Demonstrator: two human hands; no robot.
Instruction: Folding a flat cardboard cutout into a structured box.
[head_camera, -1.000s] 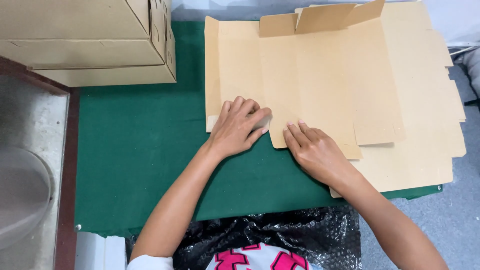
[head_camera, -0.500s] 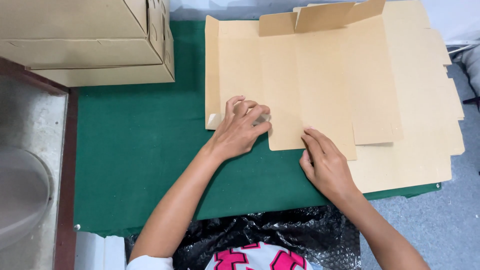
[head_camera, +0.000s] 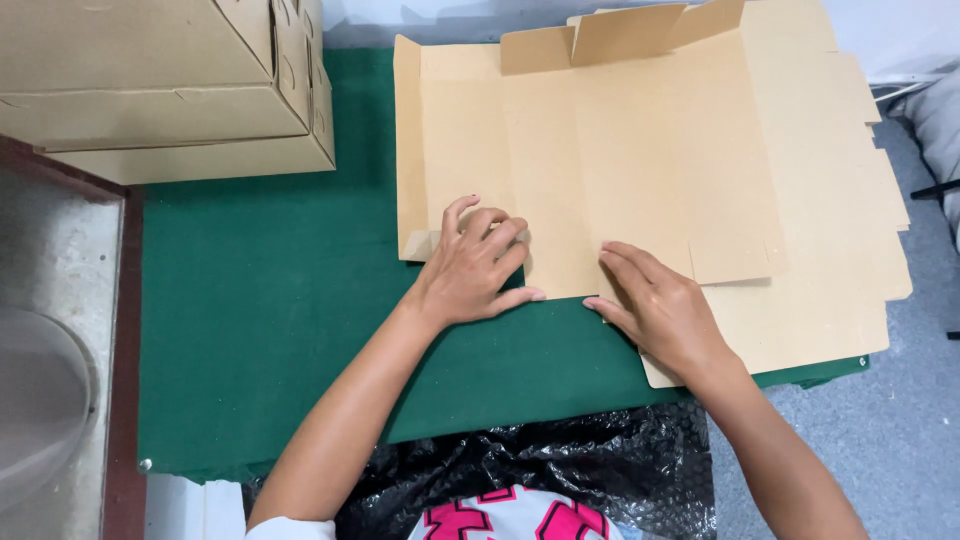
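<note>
A flat, unfolded brown cardboard box blank (head_camera: 600, 160) lies on the green table cover (head_camera: 270, 320), on top of more flat cardboard sheets (head_camera: 840, 250). My left hand (head_camera: 475, 265) presses on the blank's near left part, fingers spread over its lower edge. My right hand (head_camera: 660, 310) rests flat on the blank's near edge, a little to the right. Small flaps (head_camera: 620, 35) stand up along the blank's far edge. Neither hand grips anything.
Assembled brown cardboard boxes (head_camera: 170, 85) are stacked at the far left of the table. A dark-framed grey surface (head_camera: 60, 300) borders the table on the left. Black bubble wrap (head_camera: 540, 460) lies at the near edge, over my lap. Grey floor (head_camera: 900, 420) shows at right.
My right hand has slid down and to the right along the blank's near edge. My left hand stayed on the blank, with its fingers shifting slightly.
</note>
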